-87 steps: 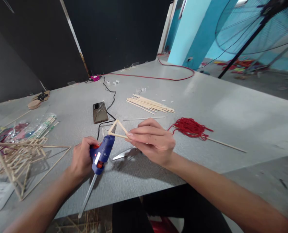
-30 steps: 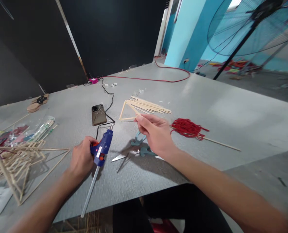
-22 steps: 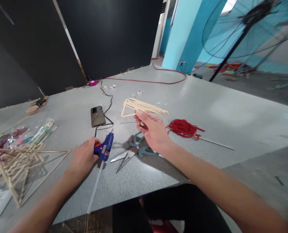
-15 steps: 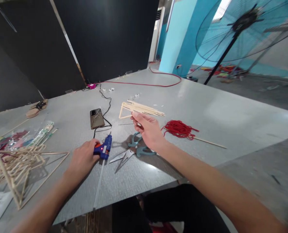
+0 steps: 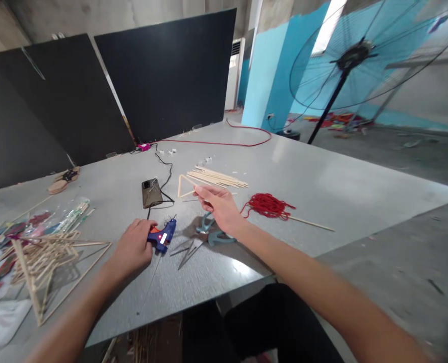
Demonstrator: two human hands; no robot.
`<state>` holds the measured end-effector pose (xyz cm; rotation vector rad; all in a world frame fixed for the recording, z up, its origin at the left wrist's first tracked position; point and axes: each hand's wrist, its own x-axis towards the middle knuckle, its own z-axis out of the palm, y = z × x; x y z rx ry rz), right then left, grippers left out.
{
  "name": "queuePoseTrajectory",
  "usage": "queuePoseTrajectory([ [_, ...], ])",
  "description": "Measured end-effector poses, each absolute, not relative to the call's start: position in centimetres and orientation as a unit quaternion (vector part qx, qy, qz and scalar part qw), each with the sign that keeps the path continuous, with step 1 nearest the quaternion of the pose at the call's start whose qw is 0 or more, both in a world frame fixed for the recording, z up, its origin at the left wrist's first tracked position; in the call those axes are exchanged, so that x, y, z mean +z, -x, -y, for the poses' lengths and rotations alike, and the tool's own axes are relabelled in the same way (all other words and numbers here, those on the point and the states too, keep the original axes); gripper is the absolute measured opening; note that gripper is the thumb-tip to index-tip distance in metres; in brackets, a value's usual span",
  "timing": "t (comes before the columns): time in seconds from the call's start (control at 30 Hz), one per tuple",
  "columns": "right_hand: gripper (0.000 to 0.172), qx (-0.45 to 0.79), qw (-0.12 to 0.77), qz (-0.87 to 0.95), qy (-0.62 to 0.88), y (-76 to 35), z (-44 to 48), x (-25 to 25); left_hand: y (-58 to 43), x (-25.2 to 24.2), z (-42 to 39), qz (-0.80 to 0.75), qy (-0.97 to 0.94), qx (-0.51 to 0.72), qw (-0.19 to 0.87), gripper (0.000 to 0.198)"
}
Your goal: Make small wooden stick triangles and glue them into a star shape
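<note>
My left hand (image 5: 135, 243) is wrapped round the handle of a blue glue gun (image 5: 163, 236), whose nozzle points up and away from me. A clear glue stick trails from its back end. Between the thumb and fingers of my right hand (image 5: 218, 204) is a small triangle of thin wooden sticks (image 5: 180, 186), raised over the table. Beneath that wrist lie scissors (image 5: 204, 237) with grey-blue handles and spread blades. Just beyond the triangle is a bundle of loose wooden sticks (image 5: 219, 177).
Red yarn (image 5: 268, 205) wound on a stick lies at the right. A phone (image 5: 151, 193) and black cable sit beyond the glue gun. Stick frames (image 5: 50, 252) and plastic packets (image 5: 72, 216) crowd the left. Black panels (image 5: 167, 75) stand at the back; a large fan (image 5: 354, 55) is at the right.
The view has tipped upward, showing more wall above the panels. Both hands keep hold of the glue gun and the stick triangle, with little other movement.
</note>
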<state>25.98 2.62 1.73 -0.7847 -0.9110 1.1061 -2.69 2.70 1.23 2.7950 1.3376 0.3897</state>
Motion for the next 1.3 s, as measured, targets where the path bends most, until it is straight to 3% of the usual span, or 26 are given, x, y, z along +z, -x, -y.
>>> queuePoseTrajectory([
  [0.17, 0.029, 0.464, 0.666, 0.440, 0.383, -25.6, -2.5, 1.1, 2.6, 1.1, -2.8, -0.429, -0.883, 0.189, -0.019, 0.052],
  [0.3, 0.015, 0.278, 0.662, 0.591, 0.368, -24.9, -1.5, 0.5, 2.4, 1.3, -2.3, -0.373, -0.855, 0.360, -0.025, 0.039],
  [0.47, 0.010, 0.094, 0.631, 0.733, 0.235, -24.3, -0.7, -0.1, 2.2, 1.8, -1.8, -0.268, -0.848, 0.445, -0.106, 0.056],
  [0.87, 0.015, 0.077, 0.584, 0.788, 0.177, -24.0, -0.2, -0.5, 2.3, 2.0, -1.7, -0.183, -0.864, 0.449, -0.134, 0.034],
  [1.3, 0.014, 0.134, 0.606, 0.757, 0.205, -24.1, -0.1, -0.2, 1.7, 2.0, -1.3, -0.260, -0.813, 0.520, 0.004, 0.022],
])
